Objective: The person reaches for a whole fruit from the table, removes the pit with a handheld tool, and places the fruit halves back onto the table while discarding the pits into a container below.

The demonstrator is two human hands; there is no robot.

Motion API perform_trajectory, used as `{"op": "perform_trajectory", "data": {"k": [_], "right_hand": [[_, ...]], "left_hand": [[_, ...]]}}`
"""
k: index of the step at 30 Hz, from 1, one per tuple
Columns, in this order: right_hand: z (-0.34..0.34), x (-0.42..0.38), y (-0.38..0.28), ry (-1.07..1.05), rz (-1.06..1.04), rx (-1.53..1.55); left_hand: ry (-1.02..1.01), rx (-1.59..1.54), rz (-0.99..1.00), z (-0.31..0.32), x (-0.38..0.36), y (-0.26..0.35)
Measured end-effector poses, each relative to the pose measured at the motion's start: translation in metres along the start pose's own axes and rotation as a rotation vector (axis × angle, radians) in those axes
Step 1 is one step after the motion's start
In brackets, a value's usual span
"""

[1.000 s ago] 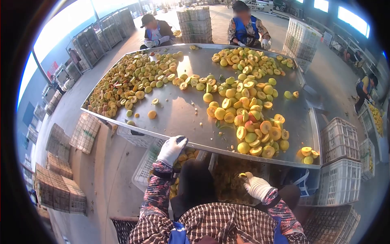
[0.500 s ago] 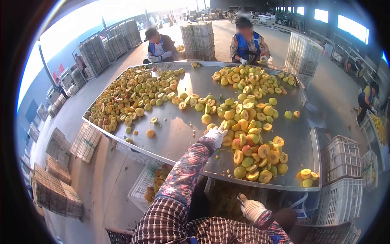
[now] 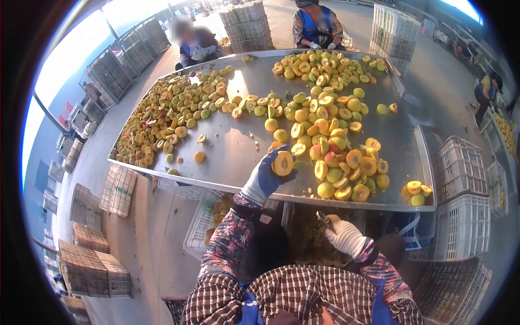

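Note:
My left hand [image 3: 261,176], in a blue and white glove, is closed around a peach half [image 3: 283,163] over the near edge of the metal table [image 3: 227,162]. The yellow cut face of the half, with its darker centre, is turned up towards me. Lower, in front of the table edge, my right hand [image 3: 346,237] wears a striped white glove. It grips a small metal hand tool [image 3: 322,218] whose tip points up and left; its exact kind does not show. A heap of peach halves [image 3: 338,157] lies just beyond my left hand.
A larger heap of halves [image 3: 168,116] covers the table's left side. Two people in blue vests, one at the far left [image 3: 194,43] and one at the far middle [image 3: 317,24], are across from me. Plastic crates [image 3: 460,168] stand at right, with more crates [image 3: 118,189] at left.
My left hand has drawn back from the heap towards me and turned over, now showing a peach half. My right hand with the tool has risen slightly. The view has tilted down.

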State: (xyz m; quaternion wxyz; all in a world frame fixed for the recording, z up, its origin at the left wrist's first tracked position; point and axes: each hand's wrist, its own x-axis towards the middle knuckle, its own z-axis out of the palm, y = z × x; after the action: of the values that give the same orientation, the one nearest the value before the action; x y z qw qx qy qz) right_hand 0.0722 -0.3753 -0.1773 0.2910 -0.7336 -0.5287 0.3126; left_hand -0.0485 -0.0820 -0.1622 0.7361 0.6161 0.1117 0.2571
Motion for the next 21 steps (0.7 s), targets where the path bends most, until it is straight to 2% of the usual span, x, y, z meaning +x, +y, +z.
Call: {"op": "perform_trajectory", "data": {"k": [1,2,4,6,8,10,12,13,15,16,18,19,21], "right_hand": [[-0.001,0.001,-0.006,0.056,-0.06,0.063],[-0.001,0.001,-0.013,0.113,-0.122,0.122],[-0.003,0.005,-0.03,0.257,-0.25,0.167],[-0.006,0.007,-0.045,0.328,-0.274,0.085],[-0.004,0.01,-0.053,0.393,-0.286,-0.007],[-0.006,0.009,-0.064,0.388,-0.212,-0.07],[-0.002,0.009,-0.065,0.43,-0.216,-0.148],[0.001,0.009,-0.065,0.436,-0.21,-0.148],[0.006,0.009,-0.065,0.447,-0.232,-0.208],[0.009,0.008,-0.065,0.452,-0.231,-0.207],[0.014,0.005,-0.066,0.433,-0.254,-0.29],[0.014,0.003,-0.07,0.369,-0.156,-0.323],[0.018,0.003,-0.066,0.35,-0.134,-0.371]], "left_hand": [[0.043,-0.656,-0.267,0.016,-0.013,0.014],[0.119,-0.637,-0.266,0.027,-0.022,0.009],[0.127,-0.285,-0.118,0.043,-0.038,-0.02],[0.123,-0.2,-0.097,0.053,-0.051,-0.038],[0.034,0.283,0.425,0.074,-0.064,-0.026],[0.0,0.303,0.384,0.079,-0.07,-0.023],[-0.085,0.529,0.266,0.081,-0.071,-0.018],[-0.093,0.527,0.266,0.083,-0.072,-0.02],[-0.003,0.16,0.163,0.089,-0.075,-0.024],[-0.008,0.163,0.163,0.091,-0.077,-0.024],[0.13,-0.222,-0.076,0.096,-0.078,-0.024],[0.126,-0.223,-0.077,0.095,-0.08,-0.029],[0.182,0.128,0.014,0.094,-0.081,-0.035]]}}
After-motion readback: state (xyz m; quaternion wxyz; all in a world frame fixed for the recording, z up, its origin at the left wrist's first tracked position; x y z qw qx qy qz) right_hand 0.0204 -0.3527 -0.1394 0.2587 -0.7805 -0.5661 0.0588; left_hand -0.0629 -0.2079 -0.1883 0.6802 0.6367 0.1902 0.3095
